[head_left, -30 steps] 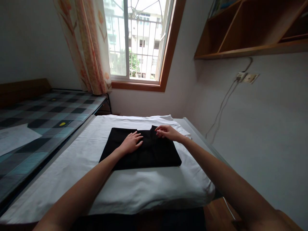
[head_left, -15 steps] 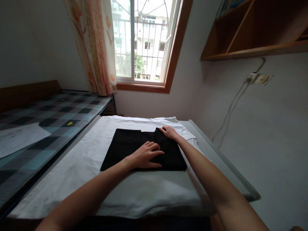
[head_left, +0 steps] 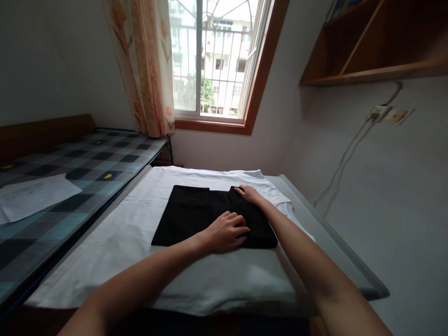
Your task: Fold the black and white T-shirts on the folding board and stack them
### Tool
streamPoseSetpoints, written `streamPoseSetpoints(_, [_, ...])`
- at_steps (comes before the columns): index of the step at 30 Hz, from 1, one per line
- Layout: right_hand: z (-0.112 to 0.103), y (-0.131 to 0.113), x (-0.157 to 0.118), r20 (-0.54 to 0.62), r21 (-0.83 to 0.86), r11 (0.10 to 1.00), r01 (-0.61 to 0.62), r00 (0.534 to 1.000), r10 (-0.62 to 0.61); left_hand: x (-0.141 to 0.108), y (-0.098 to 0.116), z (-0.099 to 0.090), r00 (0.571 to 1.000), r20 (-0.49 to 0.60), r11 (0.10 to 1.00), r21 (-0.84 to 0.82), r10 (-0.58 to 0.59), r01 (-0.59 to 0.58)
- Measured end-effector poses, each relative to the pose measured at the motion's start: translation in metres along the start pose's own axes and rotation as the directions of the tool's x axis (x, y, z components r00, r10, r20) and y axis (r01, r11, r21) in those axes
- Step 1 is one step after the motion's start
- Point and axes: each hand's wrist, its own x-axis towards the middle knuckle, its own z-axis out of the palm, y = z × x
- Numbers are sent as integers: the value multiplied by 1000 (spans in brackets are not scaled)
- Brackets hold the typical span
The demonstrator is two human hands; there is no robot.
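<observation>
A piece of black folded cloth point(head_left: 192, 210) lies flat right under both hands, spread out mostly to the left of them. From where I stand, the folding looks well along: the cloth makes a fairly neat slab with straight outer edges, and what seems left is the far edge, where a shallow notch opens between two flaps, just left of the right hand point(head_left: 248, 193). It looks plain, matt and dark enough to hide most creases. That right hand is on the far flap's corner; whether it pinches or merely rests, I can't tell. The left hand point(head_left: 229, 231) is nearer the body, apart from the other, fingers bent over the cloth's near part, their grip unclear to me. Beneath and all around the hands spreads a white cloth point(head_left: 133, 233), rumpled toward the near side, over a grey bench point(head_left: 324, 238) that shows right of the right arm. Well left of the hands is a checked bed point(head_left: 70, 158) with a paper sheet point(head_left: 38, 196).
</observation>
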Motion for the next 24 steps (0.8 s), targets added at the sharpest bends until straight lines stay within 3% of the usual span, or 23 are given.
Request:
streamPoseSetpoints(5, [-8,2,5,-65,71,997,31,998,-26,3,-4,-9,994,8,985,130,113,-113])
streamPoseSetpoints(10, [-28,-16,18,-197,114,984,135,974,-111,3,-11,-32,992,-24,986,111,127,-124])
streamPoseSetpoints(12, [-26,-28,20,-174,77,984,163,974,-148,-1,-13,-34,992,26,991,59,122,-124])
streamPoseSetpoints(17, [3,-44,14,60,-67,990,125,991,-121,-8,-11,-24,970,214,994,-35,112,-107])
streamPoseSetpoints(20, [11,-41,12,46,-46,994,96,994,-94,-9,-10,-22,973,216,996,-28,84,-80])
streamPoseSetpoints(24, [4,-38,21,-40,135,980,144,989,-140,-9,-11,-27,975,204,995,-60,93,-82])
